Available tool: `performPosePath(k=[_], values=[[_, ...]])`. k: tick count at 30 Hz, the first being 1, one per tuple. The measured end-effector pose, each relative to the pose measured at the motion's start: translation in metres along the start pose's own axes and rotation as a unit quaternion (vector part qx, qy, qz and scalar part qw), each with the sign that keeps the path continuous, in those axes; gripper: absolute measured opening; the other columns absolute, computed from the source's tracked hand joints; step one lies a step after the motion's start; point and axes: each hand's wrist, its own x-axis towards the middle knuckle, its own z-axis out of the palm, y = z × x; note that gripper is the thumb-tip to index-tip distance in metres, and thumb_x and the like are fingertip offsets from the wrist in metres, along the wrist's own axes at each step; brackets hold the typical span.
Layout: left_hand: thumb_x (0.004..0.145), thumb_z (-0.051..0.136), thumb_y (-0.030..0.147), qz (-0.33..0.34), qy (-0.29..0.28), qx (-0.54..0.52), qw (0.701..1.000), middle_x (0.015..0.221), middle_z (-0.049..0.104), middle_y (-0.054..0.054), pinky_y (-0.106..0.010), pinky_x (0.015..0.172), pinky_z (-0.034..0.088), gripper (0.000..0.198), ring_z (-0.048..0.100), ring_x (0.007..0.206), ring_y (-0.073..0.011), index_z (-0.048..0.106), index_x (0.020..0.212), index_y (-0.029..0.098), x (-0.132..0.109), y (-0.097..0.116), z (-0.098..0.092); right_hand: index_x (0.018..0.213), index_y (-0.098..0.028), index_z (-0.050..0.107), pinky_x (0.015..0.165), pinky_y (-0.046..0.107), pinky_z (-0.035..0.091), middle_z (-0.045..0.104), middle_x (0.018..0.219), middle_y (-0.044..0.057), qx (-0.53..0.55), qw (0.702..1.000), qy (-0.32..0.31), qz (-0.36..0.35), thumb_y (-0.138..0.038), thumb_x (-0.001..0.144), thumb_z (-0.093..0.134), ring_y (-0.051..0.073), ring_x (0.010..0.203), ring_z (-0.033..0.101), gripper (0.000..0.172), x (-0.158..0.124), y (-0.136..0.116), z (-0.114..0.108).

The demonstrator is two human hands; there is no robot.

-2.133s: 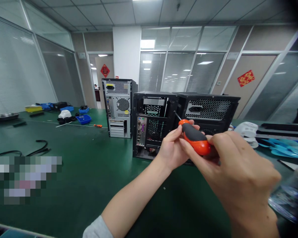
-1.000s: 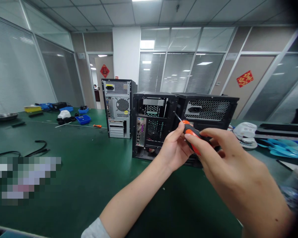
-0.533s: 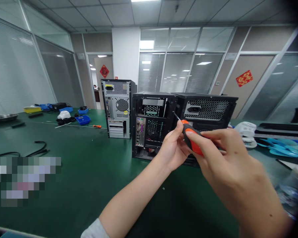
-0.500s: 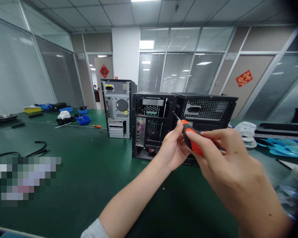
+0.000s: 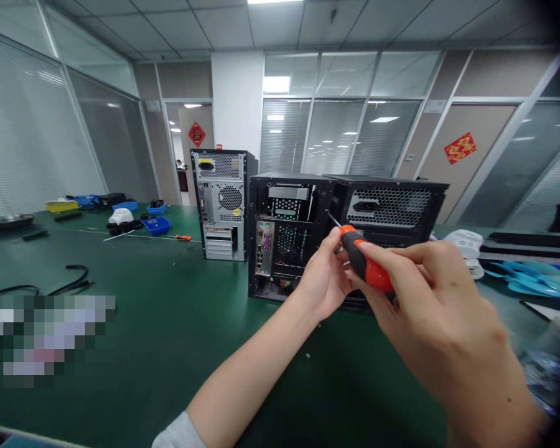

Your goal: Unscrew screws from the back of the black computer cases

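My right hand (image 5: 441, 323) grips the orange and black handle of a screwdriver (image 5: 366, 266). Its thin shaft points up and left at the rear of a black computer case (image 5: 289, 233) standing on the green table (image 5: 158, 336). My left hand (image 5: 324, 280) pinches the front of the handle near the shaft, fingers closed. A black power supply (image 5: 392, 208) with a honeycomb grille sits against the case's right side, just behind both hands. The screwdriver tip lies where case and power supply meet.
A silver and black computer case (image 5: 221, 202) stands left of the black one. Black cables (image 5: 70, 277) lie at the left. Blue bins (image 5: 157, 224), a small orange screwdriver (image 5: 183, 237) and tools sit farther back. A white device (image 5: 464, 246) and blue fan blades (image 5: 532, 277) are at the right.
My right hand has shifted its fingers round the handle, covering and uncovering the orange end. The screwdriver tip and my left hand have stayed at the same spot.
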Motion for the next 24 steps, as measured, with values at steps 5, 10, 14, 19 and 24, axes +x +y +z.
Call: performPosePath(k=[5, 10, 14, 19, 24], values=[[0.084, 0.058, 0.038, 0.01, 0.004, -0.006, 1.0, 0.066, 0.055, 0.002, -0.022, 0.064, 0.037, 0.023, 0.046, 0.056, -0.0077, 0.062, 0.078, 0.016, 0.0, -0.001, 0.0, 0.116, -0.008, 0.054, 0.056, 0.024, 0.041, 0.053, 0.082, 0.005, -0.013, 1.0, 0.006, 0.019, -0.014, 0.084, 0.061, 0.013, 0.071, 0.054, 0.034, 0.002, -0.003, 0.001], [0.082, 0.057, 0.037, 0.014, -0.004, 0.008, 1.0, 0.071, 0.059, 0.0, -0.023, 0.067, 0.038, 0.024, 0.051, 0.061, -0.0089, 0.065, 0.082, 0.015, 0.001, -0.001, -0.003, 0.116, -0.009, 0.054, 0.055, 0.025, 0.04, 0.056, 0.079, 0.005, -0.031, 0.999, 0.022, 0.014, -0.019, 0.083, 0.063, 0.014, 0.068, 0.055, 0.035, 0.003, -0.002, 0.005], [0.082, 0.056, 0.039, 0.012, -0.02, 0.026, 0.999, 0.072, 0.061, -0.001, -0.024, 0.068, 0.04, 0.027, 0.055, 0.064, -0.0105, 0.068, 0.086, 0.015, 0.0, 0.001, -0.003, 0.113, -0.009, 0.055, 0.054, 0.026, 0.039, 0.058, 0.078, 0.005, -0.038, 0.998, 0.04, 0.017, -0.023, 0.083, 0.064, 0.014, 0.067, 0.056, 0.034, 0.002, -0.001, 0.009], [0.083, 0.056, 0.036, 0.002, -0.031, 0.018, 0.999, 0.078, 0.063, -0.001, -0.022, 0.07, 0.04, 0.025, 0.056, 0.069, -0.0095, 0.068, 0.089, 0.015, 0.0, 0.002, -0.004, 0.101, -0.009, 0.057, 0.048, 0.025, 0.037, 0.062, 0.077, 0.006, -0.068, 0.995, 0.07, 0.028, -0.028, 0.082, 0.067, 0.014, 0.065, 0.06, 0.029, 0.005, -0.002, 0.01], [0.083, 0.055, 0.033, -0.004, -0.032, 0.011, 0.999, 0.078, 0.061, -0.001, -0.023, 0.074, 0.042, 0.024, 0.055, 0.069, -0.009, 0.068, 0.089, 0.015, 0.001, 0.002, -0.008, 0.096, -0.008, 0.058, 0.042, 0.026, 0.033, 0.063, 0.073, 0.008, -0.08, 0.992, 0.08, 0.047, -0.029, 0.081, 0.067, 0.016, 0.061, 0.06, 0.028, 0.009, -0.005, 0.013]])
